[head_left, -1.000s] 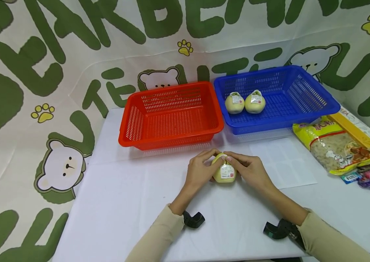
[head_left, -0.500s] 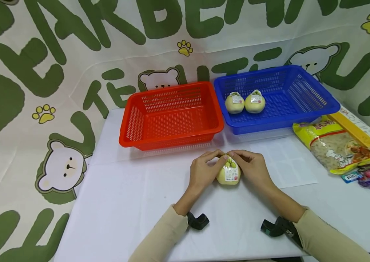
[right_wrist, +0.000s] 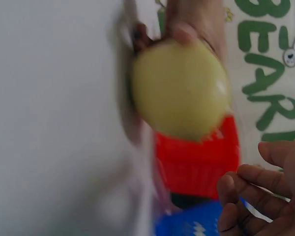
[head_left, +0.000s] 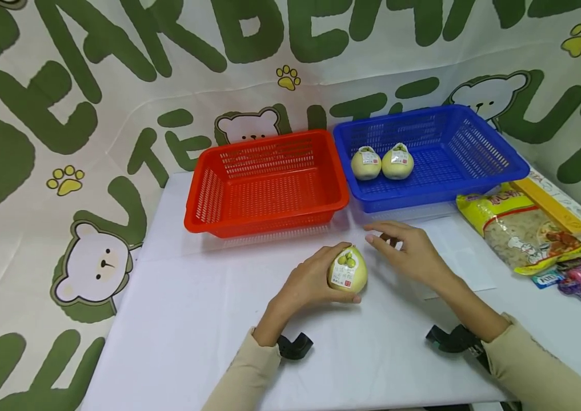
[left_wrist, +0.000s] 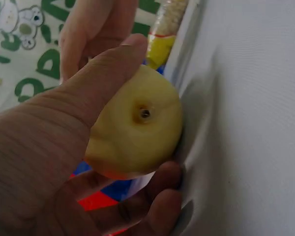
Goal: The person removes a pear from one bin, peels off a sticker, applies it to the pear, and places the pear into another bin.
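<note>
In the head view my left hand point(head_left: 307, 281) grips a pale yellow pear point(head_left: 359, 273) from its left side, fingers over the far side and thumb along the near side. A white label with printed pears and writing point(head_left: 343, 275) faces up on it. The left wrist view shows the dimpled end of the pear point(left_wrist: 152, 129) between thumb and fingers. My right hand point(head_left: 409, 251) is off to the right of the pear, apart from it, fingers loosely bent around nothing. In the right wrist view this hand point(right_wrist: 268, 196) appears at the lower right.
Behind the hands stands a red basket point(head_left: 269, 220) with nothing in it. Beside it a blue basket point(head_left: 439, 197) holds two labelled pears point(head_left: 383, 162). At right lie a yellow snack bag point(head_left: 524, 231), a yellow-and-white box point(head_left: 560, 200), wrapped sweets point(head_left: 573, 279) and a clear sheet point(head_left: 457, 257).
Both hands were pinching at the pear's top. My right hand has let go and drawn back to the right. My left hand has shifted to grip the pear's side, and the pear has turned.
</note>
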### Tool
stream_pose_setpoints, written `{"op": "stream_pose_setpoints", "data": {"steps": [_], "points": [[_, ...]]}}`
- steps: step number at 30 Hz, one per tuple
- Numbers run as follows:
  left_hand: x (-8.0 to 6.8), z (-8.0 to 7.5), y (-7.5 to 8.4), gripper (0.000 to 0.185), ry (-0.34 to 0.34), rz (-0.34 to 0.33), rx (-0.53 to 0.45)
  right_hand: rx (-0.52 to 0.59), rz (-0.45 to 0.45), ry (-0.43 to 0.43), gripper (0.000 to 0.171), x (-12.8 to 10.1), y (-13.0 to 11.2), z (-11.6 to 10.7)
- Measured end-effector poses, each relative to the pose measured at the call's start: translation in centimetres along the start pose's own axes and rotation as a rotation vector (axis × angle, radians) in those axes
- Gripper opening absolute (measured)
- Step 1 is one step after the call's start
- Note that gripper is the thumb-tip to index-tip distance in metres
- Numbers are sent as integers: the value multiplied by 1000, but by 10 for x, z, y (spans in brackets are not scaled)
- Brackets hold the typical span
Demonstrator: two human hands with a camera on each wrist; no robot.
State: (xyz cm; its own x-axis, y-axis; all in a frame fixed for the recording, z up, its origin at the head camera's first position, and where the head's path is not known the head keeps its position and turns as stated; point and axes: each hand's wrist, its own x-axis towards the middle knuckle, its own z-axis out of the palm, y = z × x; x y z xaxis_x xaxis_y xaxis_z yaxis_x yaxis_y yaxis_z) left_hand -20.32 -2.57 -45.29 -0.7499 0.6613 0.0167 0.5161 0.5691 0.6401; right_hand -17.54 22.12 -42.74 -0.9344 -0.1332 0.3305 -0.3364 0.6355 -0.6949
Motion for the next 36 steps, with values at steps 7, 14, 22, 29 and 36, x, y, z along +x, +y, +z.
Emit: {"op": "stream_pose_setpoints", "data": {"steps": [7,14,22,29,36], "points": [[-3,-6,-6,109,-72,109,-56,-309,5,78,37,16,14,-79],[-2,-9,-7,100,-86,125,-160,-524,183,18,60,26,60,-155],[0,-4,-4,93,-29,135,-84,-628,389,-30,84,21,109,-194],[12,0,-4,88,11,192,-77,-618,445,-60,86,20,120,-202],[22,-3,7,87,81,199,-196,-592,463,-72,89,18,119,-199]]}}
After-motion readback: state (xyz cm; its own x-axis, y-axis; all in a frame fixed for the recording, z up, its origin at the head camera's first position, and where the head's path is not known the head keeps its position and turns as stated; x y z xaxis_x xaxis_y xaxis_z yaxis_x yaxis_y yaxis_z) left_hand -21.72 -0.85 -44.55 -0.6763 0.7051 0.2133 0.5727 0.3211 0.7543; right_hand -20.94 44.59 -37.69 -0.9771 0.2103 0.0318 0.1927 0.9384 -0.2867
